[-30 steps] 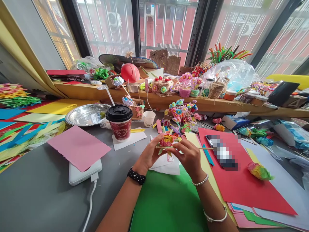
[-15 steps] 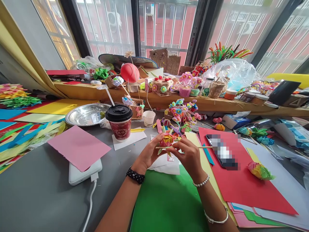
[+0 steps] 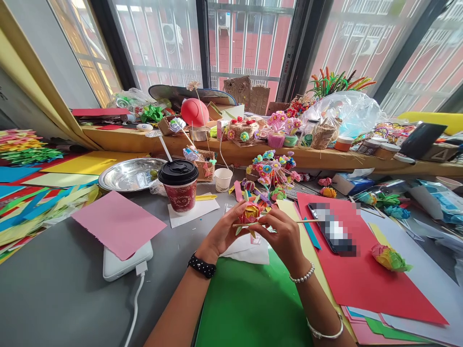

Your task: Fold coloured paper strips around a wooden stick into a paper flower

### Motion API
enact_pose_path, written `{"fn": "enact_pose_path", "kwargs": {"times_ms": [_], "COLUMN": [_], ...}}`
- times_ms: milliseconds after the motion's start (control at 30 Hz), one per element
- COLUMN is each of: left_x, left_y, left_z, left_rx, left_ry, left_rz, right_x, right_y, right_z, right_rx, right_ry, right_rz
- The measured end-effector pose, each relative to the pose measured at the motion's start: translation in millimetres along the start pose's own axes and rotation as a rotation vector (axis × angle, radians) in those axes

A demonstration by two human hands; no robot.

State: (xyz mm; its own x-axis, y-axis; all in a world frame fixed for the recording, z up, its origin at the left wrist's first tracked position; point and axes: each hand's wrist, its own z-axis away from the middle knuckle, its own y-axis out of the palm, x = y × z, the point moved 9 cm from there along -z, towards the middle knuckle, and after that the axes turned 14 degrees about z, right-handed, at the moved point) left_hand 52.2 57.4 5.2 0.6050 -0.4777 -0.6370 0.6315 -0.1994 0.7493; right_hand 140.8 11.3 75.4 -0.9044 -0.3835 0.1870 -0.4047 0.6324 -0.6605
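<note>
My left hand (image 3: 227,229) is closed around the side of a paper flower (image 3: 250,212) with yellow and pink-red petals and pale green tips at its edges. A thin wooden stick (image 3: 306,221) lies level in front of the bloom, its right part sticking out past my right hand (image 3: 280,229). The fingers of that hand pinch the stick close to the flower's lower side. Both hands are held above a white sheet and the top of a green board (image 3: 253,299). My palms hide part of the bloom's underside.
A lidded coffee cup (image 3: 178,193) and a small white paper cup (image 3: 223,180) stand beyond my left hand. A pink sheet (image 3: 119,224) covers part of a white power bank (image 3: 128,262) with a cable. At right, a phone (image 3: 331,229) lies on red paper (image 3: 379,284) near another paper flower (image 3: 389,257).
The flower is turned slightly in my fingers, and its petals and green tips show at a different angle. My right fingers have shifted a little on the stick.
</note>
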Motion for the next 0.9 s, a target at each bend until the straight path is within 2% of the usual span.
{"fn": "enact_pose_path", "kwargs": {"times_ms": [500, 900], "left_x": [-1.1, -0.4], "left_y": [5.3, 1.2], "left_z": [2.4, 1.4], "left_rx": [0.023, -0.002], "left_ry": [-0.004, 0.002], "left_rz": [-0.049, -0.052], "right_x": [-4.8, -4.9], "right_y": [4.9, 6.7], "right_z": [-0.5, -1.1], "right_rx": [0.043, 0.064], "right_ry": [0.01, 0.024], "right_rz": [0.014, -0.01]}}
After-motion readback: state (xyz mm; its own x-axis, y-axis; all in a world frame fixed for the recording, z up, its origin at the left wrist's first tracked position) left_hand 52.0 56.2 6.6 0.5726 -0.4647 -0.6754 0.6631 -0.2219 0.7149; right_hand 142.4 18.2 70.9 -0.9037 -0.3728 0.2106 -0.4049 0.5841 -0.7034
